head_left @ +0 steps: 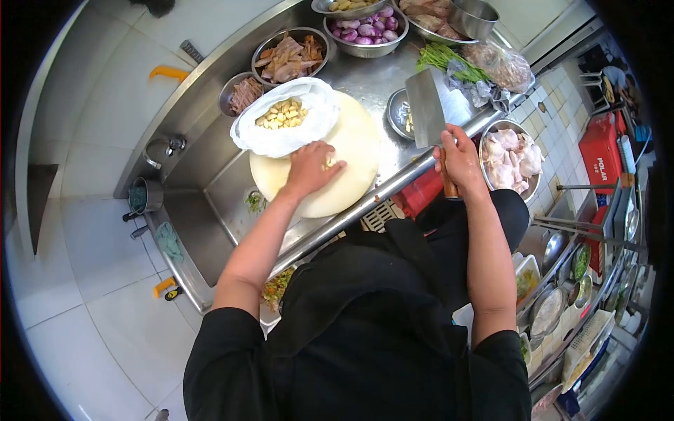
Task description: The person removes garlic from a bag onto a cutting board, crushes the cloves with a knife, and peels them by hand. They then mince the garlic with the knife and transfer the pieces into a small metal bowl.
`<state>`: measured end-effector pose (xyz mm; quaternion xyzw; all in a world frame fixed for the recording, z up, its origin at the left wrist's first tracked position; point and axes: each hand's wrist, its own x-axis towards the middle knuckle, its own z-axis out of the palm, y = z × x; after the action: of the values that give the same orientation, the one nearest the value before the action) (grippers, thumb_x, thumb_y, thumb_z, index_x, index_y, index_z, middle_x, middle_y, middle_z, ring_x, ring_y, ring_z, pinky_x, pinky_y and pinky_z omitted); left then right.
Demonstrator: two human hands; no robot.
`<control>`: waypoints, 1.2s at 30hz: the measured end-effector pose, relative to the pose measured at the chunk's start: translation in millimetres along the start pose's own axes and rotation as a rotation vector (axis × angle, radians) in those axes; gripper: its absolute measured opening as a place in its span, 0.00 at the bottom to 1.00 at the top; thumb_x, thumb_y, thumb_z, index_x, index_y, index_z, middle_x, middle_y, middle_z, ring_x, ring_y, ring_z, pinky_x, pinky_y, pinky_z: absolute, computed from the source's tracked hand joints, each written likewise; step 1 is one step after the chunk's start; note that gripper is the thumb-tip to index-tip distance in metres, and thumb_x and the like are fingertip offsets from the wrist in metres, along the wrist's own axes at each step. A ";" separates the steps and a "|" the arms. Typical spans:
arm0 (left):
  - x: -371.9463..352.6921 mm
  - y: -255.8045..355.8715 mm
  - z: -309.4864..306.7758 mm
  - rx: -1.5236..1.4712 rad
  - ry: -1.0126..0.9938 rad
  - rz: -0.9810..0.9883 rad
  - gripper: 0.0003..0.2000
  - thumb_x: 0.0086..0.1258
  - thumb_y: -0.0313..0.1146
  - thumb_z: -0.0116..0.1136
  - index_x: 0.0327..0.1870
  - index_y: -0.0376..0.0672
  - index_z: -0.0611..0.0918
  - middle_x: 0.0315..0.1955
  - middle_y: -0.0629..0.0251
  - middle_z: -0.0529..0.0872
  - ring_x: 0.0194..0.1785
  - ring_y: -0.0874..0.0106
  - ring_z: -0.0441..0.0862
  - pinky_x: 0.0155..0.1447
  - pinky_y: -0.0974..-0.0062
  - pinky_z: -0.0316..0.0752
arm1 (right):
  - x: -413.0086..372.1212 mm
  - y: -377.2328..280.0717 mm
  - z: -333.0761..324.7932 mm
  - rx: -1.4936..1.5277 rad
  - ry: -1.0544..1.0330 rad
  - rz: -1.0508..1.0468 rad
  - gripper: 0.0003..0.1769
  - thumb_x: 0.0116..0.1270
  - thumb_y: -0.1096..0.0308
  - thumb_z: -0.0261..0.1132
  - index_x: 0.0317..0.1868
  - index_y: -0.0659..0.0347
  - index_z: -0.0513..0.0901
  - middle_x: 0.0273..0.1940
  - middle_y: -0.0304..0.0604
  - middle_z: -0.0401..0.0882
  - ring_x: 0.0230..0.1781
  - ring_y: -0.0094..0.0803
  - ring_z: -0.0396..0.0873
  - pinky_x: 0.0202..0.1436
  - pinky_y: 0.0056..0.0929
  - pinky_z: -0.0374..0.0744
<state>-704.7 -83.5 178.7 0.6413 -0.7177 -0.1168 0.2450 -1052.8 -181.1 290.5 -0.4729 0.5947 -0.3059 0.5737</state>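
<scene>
Black clothing (379, 330) foremost; right hand (460, 160) clasps cleaver (425, 109); left hand (311, 170), spread, seemingly positions cloves (328, 163) beside thumb; cut would need curled grip.

garlic on the board (328, 163): partly tucked under the left hand (312, 170), can't tell how many bits
cleaver (426, 109): handle's mostly covered by the right hand (460, 163)
small bowl (394, 112): right part's behind the blade
far bowl (351, 13): chopped off by the picture edge
clear bag (497, 62): can't make out the contents
person, far right (616, 76): too tiny and blurry
</scene>
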 end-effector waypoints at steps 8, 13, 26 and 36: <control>43.2 -93.5 -28.8 -0.586 -0.162 -0.423 0.18 0.87 0.45 0.61 0.58 0.39 0.90 0.48 0.58 0.93 0.44 0.73 0.89 0.51 0.67 0.85 | 0.7 4.0 1.8 -0.022 -0.007 -0.011 0.23 0.91 0.58 0.58 0.76 0.60 0.75 0.29 0.37 0.81 0.21 0.23 0.76 0.26 0.25 0.74; 38.4 -89.3 -50.9 -0.351 -0.172 -0.271 0.14 0.76 0.26 0.64 0.59 0.42 0.90 0.52 0.59 0.91 0.49 0.64 0.89 0.58 0.67 0.86 | -2.5 3.9 1.4 -0.017 -0.001 -0.005 0.23 0.90 0.60 0.57 0.76 0.62 0.75 0.29 0.38 0.81 0.20 0.24 0.76 0.26 0.27 0.75; 28.8 -113.1 -49.7 0.200 -0.018 0.119 0.19 0.72 0.19 0.58 0.61 0.44 0.89 0.61 0.53 0.84 0.66 0.48 0.81 0.72 0.53 0.77 | 2.1 14.4 -1.5 -0.063 0.000 -0.018 0.24 0.89 0.60 0.57 0.77 0.63 0.75 0.29 0.39 0.82 0.20 0.25 0.77 0.26 0.28 0.76; -16.4 -49.1 12.5 0.065 0.147 -0.113 0.20 0.77 0.27 0.58 0.68 0.42 0.85 0.64 0.52 0.84 0.68 0.49 0.78 0.72 0.52 0.73 | -1.2 11.8 1.5 -0.093 -0.034 -0.037 0.23 0.90 0.59 0.58 0.76 0.62 0.75 0.29 0.38 0.82 0.21 0.23 0.76 0.27 0.25 0.74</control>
<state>-667.7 -76.7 141.0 0.6953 -0.6638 -0.0595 0.2692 -1053.9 -175.4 280.0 -0.5152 0.5896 -0.2805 0.5552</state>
